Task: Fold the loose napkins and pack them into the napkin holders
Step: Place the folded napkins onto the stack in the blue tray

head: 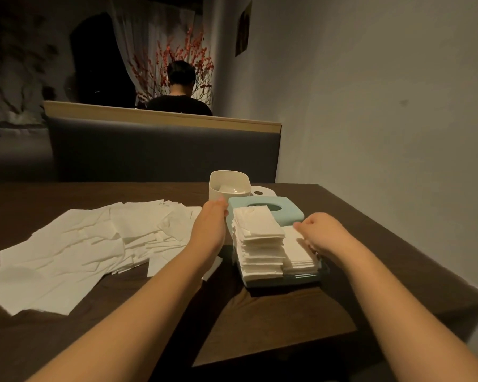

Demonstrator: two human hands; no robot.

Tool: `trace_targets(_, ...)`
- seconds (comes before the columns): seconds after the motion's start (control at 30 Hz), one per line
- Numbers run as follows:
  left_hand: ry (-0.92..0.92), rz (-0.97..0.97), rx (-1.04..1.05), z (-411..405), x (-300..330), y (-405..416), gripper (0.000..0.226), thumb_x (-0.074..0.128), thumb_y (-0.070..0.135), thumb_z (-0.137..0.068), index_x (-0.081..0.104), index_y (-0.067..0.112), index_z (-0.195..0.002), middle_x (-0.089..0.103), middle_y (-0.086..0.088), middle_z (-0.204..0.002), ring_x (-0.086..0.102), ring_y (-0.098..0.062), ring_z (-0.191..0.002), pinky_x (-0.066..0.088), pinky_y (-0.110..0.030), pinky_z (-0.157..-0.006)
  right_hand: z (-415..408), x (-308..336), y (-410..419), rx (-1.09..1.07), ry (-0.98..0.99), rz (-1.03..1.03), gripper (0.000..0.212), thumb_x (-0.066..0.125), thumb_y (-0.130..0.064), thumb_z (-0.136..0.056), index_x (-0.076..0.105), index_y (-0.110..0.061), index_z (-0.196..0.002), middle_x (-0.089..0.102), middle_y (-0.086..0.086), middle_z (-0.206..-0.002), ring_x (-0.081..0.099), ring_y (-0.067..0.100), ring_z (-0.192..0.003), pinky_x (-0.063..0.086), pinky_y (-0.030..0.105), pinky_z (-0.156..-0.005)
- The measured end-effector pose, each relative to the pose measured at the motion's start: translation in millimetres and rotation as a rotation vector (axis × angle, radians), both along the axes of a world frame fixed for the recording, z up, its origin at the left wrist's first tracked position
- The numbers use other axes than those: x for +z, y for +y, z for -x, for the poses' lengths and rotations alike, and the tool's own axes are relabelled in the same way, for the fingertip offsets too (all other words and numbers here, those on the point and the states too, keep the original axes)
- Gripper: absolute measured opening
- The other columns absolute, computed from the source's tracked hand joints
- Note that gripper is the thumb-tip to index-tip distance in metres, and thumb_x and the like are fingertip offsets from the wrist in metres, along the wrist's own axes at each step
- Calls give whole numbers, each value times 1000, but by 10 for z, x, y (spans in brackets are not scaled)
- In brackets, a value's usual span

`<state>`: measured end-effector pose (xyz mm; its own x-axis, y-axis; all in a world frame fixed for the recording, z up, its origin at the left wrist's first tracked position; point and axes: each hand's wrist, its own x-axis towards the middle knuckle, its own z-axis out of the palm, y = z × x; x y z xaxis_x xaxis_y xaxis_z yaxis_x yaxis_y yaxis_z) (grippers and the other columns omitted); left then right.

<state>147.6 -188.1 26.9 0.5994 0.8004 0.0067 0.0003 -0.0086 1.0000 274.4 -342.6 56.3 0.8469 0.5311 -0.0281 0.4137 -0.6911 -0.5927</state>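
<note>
Bare forearms reach over the near edge of the dark table (273, 326) toward the napkins. At the right hand (319, 232) the grip is a pinch, curled fingers nipping the top of the lower stack of folded napkins (298, 255) in the teal napkin holder base (287, 281). The left hand (214, 220) has a released grip, fingers straight beside the taller folded stack (255, 241), though whether it touches I cannot tell. Beyond lie the teal lid (262, 204) and a white holder (226, 186) at the far side. Loose napkins (80, 244) spread across the left. The tall stack rises well above the base and leans unevenly; a sideways nudge could likely topple it, and overfilling may stop the lid closing.
</note>
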Motion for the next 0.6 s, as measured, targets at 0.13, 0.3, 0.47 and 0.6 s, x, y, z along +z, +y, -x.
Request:
trace_targets(0.13,-87,-200,34,64,33,13,12,44,30,-106,54,26,-111,56,13,-101,54,-4,-91,46,-20,-72,84,263,-2,-22,-182,-230,8,55,-20,-99,62,-21,-94,67,7,-96,60,17,-82,40,23,-56)
trace_targets(0.3,-196,-408,31,159,179,5,5,59,23,-99,63,27,-98,64,14,-95,61,-7,-93,53,-22,-80,500,554,268,154,-271,-365,17,70,-14,-89,62,-27,-82,64,-5,-85,59,10,-77,42,19,-59)
trace_targets(0.47,-210,-562,22,461,279,174,9,62,23,-97,62,29,-90,64,12,-88,63,-6,-86,50,-11,-67,973,537,704,314,-308,-383,17,69,-13,-89,64,-27,-82,63,-8,-83,60,7,-80,50,20,-67)
trace_targets(0.6,-183,-624,73,798,258,473,11,62,23,-97,61,31,-90,63,17,-86,61,2,-86,51,-7,-65,1250,462,1029,359,-325,-431,12,67,-14,-91,64,-25,-88,63,-8,-88,58,7,-83,44,14,-65)
